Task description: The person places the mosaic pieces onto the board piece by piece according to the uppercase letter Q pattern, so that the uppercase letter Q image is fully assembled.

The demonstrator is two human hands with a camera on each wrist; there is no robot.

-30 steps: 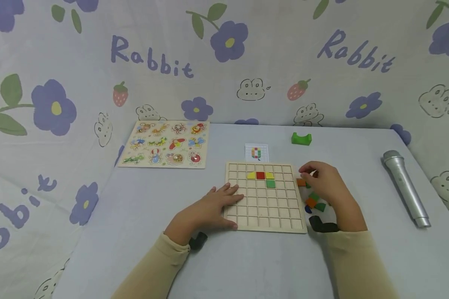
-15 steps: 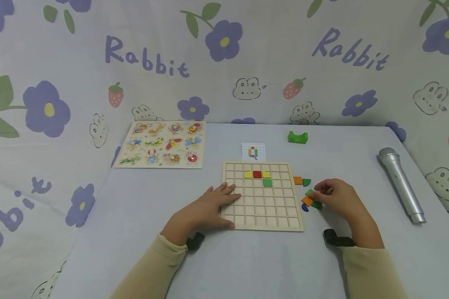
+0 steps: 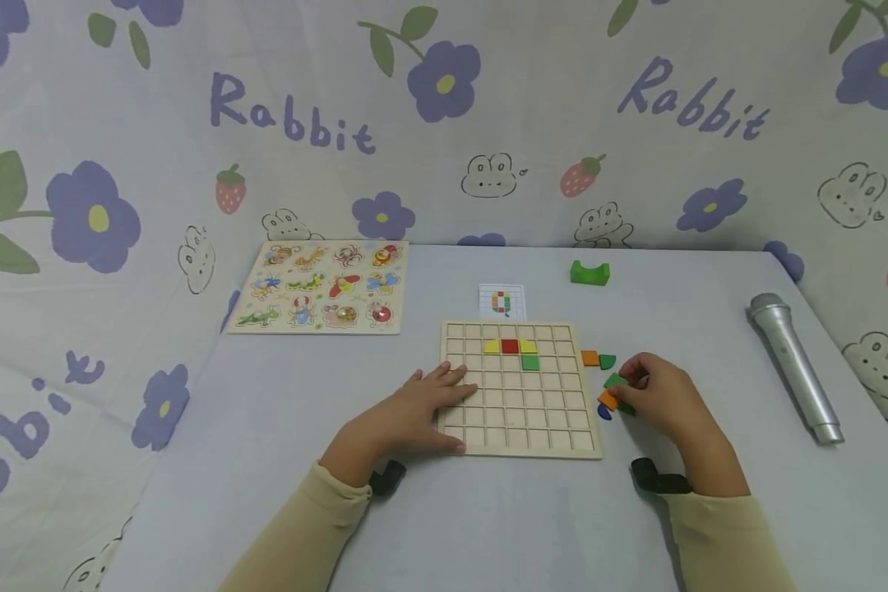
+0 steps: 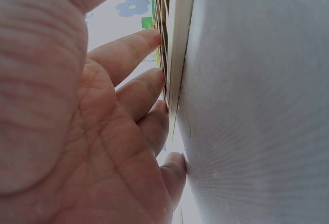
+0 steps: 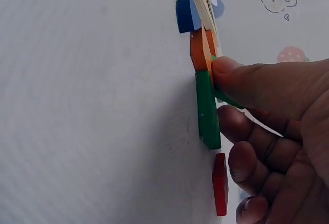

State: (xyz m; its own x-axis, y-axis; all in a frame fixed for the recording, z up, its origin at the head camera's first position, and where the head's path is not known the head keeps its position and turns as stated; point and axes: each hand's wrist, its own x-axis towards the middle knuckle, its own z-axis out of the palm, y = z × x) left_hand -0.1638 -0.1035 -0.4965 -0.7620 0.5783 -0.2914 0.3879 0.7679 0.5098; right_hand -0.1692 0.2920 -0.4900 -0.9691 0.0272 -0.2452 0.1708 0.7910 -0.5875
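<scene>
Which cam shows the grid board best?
Head. It shows the grid board nearly whole from above, the left hand covering part of its left side. Left wrist gets it edge-on and cropped; right wrist catches only a sliver at the top.

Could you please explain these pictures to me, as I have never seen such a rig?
There is no machine, just a person: the left grip and right grip are bare hands. The widest view comes from a head camera; the other two come from a camera on each wrist. On the pale table lie a wooden grid board, a pattern card, an animal puzzle, a green block, a silver microphone and small coloured pieces. The left grip rests on the board's left side. The right grip touches a green piece right of the board; whether it is pinched, I cannot tell.
</scene>
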